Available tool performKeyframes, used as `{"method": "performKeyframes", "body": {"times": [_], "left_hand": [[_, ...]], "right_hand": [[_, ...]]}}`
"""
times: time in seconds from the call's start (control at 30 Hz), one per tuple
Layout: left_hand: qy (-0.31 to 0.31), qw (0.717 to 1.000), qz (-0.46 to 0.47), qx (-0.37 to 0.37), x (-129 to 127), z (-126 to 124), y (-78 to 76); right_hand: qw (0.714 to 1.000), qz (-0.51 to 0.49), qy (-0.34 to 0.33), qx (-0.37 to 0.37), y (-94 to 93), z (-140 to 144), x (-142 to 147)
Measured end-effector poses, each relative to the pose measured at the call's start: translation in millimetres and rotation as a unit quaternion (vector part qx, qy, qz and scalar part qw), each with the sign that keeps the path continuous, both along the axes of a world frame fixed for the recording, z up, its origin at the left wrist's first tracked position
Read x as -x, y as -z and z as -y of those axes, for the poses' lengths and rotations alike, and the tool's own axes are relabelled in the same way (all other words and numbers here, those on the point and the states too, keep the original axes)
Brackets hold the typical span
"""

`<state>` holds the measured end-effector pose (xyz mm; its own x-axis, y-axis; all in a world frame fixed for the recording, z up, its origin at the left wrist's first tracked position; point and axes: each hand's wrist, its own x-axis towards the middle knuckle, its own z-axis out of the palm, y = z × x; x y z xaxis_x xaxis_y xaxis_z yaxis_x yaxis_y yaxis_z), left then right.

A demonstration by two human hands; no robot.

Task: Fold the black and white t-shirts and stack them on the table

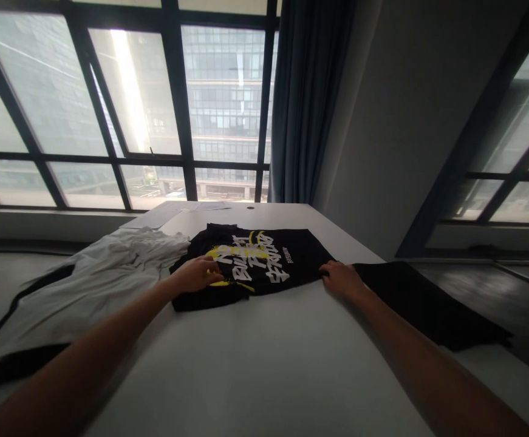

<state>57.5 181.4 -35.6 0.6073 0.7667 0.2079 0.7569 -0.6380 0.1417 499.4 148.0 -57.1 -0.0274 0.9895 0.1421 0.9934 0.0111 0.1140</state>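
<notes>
A black T-shirt [300,252] with white lettering and yellow splashes lies flat on the white table [255,358], its neck end to the left. My left hand [195,273] rests on the shirt near the sleeve on the close side, fingers apart and stretched over the cloth. At the near right corner of the hem, my right hand [339,278] has its fingers closed on the fabric edge. The shirt's underside is hidden.
A heap of pale grey clothing [104,279] with black trim lies at the left. Another black cloth [423,300] hangs over the table's right side. Papers [204,206] and a small dark round object [250,207] sit at the far end, before windows and a blue curtain [303,109].
</notes>
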Motion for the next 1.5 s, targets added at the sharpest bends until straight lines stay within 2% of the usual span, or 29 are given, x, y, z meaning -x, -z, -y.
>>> {"method": "performKeyframes", "body": {"times": [0.1, 0.23, 0.3, 0.4, 0.47, 0.57, 0.8, 0.9, 1.0, 1.1, 1.2, 1.33, 1.43, 1.5], "left_hand": [[-0.010, 1.000, -0.010, 0.028, 18.5, 39.7, 2.6], [-0.023, 0.999, -0.036, 0.026, 38.0, 66.0, 15.7], [-0.026, 0.999, -0.035, 0.001, 42.3, 72.4, 21.7], [-0.038, 0.999, -0.004, -0.034, 44.6, 77.8, 25.3], [-0.053, 0.997, 0.037, -0.041, 46.2, 79.2, 24.1], [-0.086, 0.991, 0.095, -0.042, 50.1, 78.7, 20.4], [-0.133, 0.976, 0.148, -0.091, 56.9, 76.5, 16.1], [-0.123, 0.973, 0.149, -0.124, 56.1, 80.3, 11.1], [-0.075, 0.988, 0.115, -0.070, 52.4, 86.7, 7.2], [-0.022, 0.997, 0.069, -0.023, 47.4, 88.9, 13.3], [-0.052, 0.996, 0.045, -0.058, 43.8, 82.1, 28.7], [-0.119, 0.990, 0.027, -0.074, 41.5, 66.1, 45.0], [-0.108, 0.989, 0.041, -0.095, 41.2, 59.3, 45.6], [-0.069, 0.988, 0.077, -0.116, 42.1, 59.8, 40.6]], "right_hand": [[0.999, 0.028, 0.037, 0.009, -8.0, 24.6, -0.5], [0.995, 0.057, 0.078, -0.016, -13.5, 43.2, 5.8], [0.999, 0.027, 0.044, -0.018, -10.0, 46.1, 7.6], [0.998, -0.030, -0.045, -0.019, 1.4, 43.7, 8.4], [0.997, -0.037, -0.064, -0.028, 8.7, 39.0, 8.3], [0.997, -0.033, -0.048, -0.048, 12.4, 32.1, 7.0], [0.995, -0.042, -0.045, -0.078, -1.8, 35.4, -8.6], [0.994, -0.044, -0.024, -0.093, -5.1, 40.4, -11.7], [0.994, -0.068, -0.026, -0.082, -8.4, 43.5, -10.9], [0.992, -0.115, -0.058, -0.018, -9.5, 43.1, -12.7], [0.988, -0.123, -0.089, 0.023, -3.5, 38.4, -21.1], [0.994, -0.094, -0.059, -0.002, 10.0, 30.3, -38.0], [0.993, -0.099, -0.031, -0.048, 18.1, 26.3, -47.2], [0.989, -0.107, -0.009, -0.099, 22.2, 24.5, -50.1]]}}
